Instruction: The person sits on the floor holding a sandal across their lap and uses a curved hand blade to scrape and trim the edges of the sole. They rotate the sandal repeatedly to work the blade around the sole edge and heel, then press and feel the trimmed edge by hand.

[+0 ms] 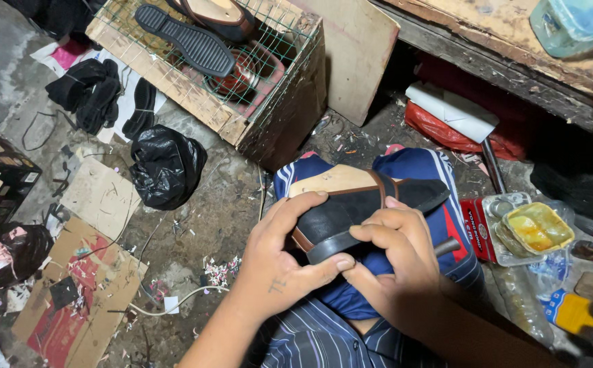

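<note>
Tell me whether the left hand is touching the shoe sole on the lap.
Touching. The head view shows the left hand wrapped around the black shoe sole, thumb pressed on its lower edge and fingers curled over the top.

Worn on the head, looking steeply down and slightly forward, close over the lap and both hands (centre frame). Takes in the grey littered concrete floor (208,218) to the left and the rough wooden bench edge (487,48) top right.
</note>
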